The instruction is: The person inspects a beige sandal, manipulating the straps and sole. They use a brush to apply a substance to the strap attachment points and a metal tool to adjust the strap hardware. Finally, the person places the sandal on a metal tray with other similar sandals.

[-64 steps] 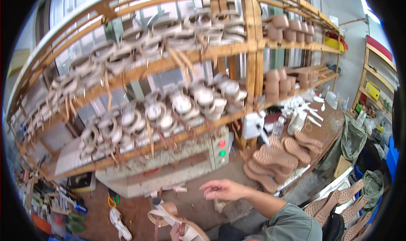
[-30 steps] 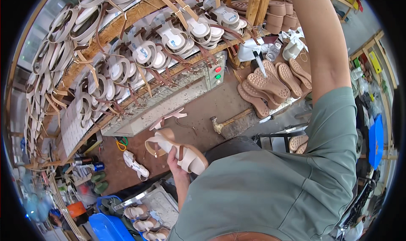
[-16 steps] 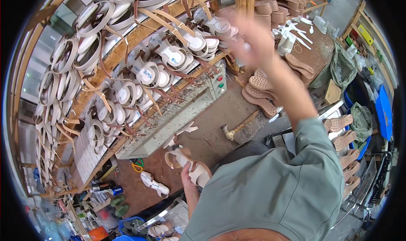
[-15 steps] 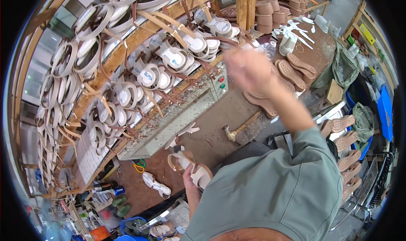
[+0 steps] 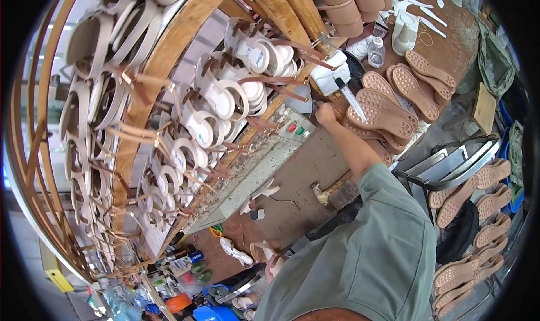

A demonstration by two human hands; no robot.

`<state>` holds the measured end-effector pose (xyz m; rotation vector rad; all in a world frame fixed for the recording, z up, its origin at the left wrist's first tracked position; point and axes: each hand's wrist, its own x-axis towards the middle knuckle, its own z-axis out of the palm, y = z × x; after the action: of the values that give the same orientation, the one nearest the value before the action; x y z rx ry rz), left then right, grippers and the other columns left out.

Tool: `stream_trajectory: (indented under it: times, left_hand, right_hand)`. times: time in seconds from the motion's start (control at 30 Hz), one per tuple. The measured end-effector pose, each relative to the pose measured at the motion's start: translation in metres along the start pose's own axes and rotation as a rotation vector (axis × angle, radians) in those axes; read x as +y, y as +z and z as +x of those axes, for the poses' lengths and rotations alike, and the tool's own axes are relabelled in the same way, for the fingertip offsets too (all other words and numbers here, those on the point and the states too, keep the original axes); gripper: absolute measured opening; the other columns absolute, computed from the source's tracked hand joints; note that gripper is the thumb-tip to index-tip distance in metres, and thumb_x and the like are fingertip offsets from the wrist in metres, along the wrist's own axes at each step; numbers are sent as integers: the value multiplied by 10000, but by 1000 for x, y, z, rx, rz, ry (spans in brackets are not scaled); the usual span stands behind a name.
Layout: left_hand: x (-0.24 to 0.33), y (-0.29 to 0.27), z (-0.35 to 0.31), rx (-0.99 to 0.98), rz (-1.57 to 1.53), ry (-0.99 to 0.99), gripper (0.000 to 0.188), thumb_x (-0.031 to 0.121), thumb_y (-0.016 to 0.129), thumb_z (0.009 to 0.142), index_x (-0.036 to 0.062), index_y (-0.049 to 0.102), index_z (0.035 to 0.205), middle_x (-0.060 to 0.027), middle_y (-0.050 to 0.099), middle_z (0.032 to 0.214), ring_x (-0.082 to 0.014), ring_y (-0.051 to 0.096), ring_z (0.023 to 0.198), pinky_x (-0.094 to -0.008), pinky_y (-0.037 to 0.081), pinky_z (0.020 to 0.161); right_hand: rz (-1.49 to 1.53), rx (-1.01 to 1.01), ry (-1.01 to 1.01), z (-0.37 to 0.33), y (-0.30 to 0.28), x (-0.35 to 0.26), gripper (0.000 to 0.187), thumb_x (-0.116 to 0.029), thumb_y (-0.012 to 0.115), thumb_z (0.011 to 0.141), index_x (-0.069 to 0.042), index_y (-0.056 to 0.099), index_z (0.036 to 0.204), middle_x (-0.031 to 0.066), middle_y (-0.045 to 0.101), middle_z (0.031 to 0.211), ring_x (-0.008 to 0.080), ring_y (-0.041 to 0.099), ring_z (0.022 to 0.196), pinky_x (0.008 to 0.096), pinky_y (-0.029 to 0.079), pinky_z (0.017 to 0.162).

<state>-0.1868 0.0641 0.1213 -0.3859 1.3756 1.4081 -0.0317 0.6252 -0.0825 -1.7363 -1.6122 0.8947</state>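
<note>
L hand (image 5: 274,266) (view 6 o'clock): closed on beige sandal (image 5: 262,247), partly hidden by the sleeve. Sandal pos.: just above bench (image 5: 287,200), loop strap twd 10 o'clock.

R hand (image 5: 324,114) (view 2 o'clock): arm extended, fingers curled; cannot tell if gripping. Hand is btwn button box (image 5: 270,152) at 8 o'clock and pile of tan soles (image 5: 385,110) at 3 o'clock.

Ref. R hand: white container (image 5: 331,76) at 12 o'clock, nr; white-handled tool (image 5: 353,102) slants from container over the soles; clear bottle (image 5: 376,52) at 1 o'clock.

Ref. held sandal: white sandal (image 5: 236,252) at 9 o'clock, just beside, flat on bench; scissors (image 5: 216,230) w/ yellow-green handles at 10; hammer (image 5: 322,194) btwn 1 and 2.

Perimeter, ref. view ctr.: wooden rack (image 5: 177,37) w/ rows of strapped sandals (image 5: 214,99), 9 to 12 o'clock; addl. soles (image 5: 488,231) at 4 o'clock.
</note>
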Motion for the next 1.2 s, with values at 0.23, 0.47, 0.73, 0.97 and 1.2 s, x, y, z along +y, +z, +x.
stream_trajectory:
  times: [0.23, 0.47, 0.73, 0.97, 1.2]
  left_hand:
    - [-15, 22, 6, -104, -155, -14, 229, 340, 529, 873, 112, 518, 881, -68, 587, 897, -206, 574, 843, -343, 470, 743]
    - [-13, 39, 12, -91, -125, -12, 230, 323, 541, 868, 107, 503, 938, -72, 576, 937, -208, 566, 871, -348, 463, 767]
    - [-16, 52, 13, -79, -105, -9, 255, 304, 554, 862, 102, 487, 1003, -77, 562, 983, -210, 557, 904, -353, 455, 794]
    - [-17, 65, 21, -80, -65, 12, 293, 287, 566, 857, 97, 472, 1060, -81, 551, 1023, -212, 550, 932, -358, 449, 818]
    - [-30, 85, 39, -27, -2, 69, 340, 270, 577, 852, 92, 458, 1116, -85, 539, 1063, -214, 542, 960, -363, 442, 841]
  right_hand:
    - [-211, -245, -65, -5, 4, -26, 489, -273, 626, 789, -129, 481, 1233, 178, 541, 1170, 359, 609, 933, 453, 497, 790]
    - [-218, -237, -130, -2, 5, -14, 418, -213, 571, 815, -134, 497, 1219, 186, 533, 1121, 363, 601, 928, 440, 497, 787]
    - [-465, -327, -310, -15, -13, -10, 416, -122, 433, 856, -83, 468, 1269, 164, 553, 1113, 300, 618, 948, 409, 517, 735]
    - [-445, -269, -97, 22, 0, -23, 327, -165, 462, 867, -11, 539, 1144, 173, 625, 1069, 308, 631, 946, 422, 519, 764]
    - [-536, -498, 36, 36, -5, -34, 288, -186, 494, 852, -17, 639, 1035, 198, 628, 1079, 307, 627, 995, 440, 512, 818]
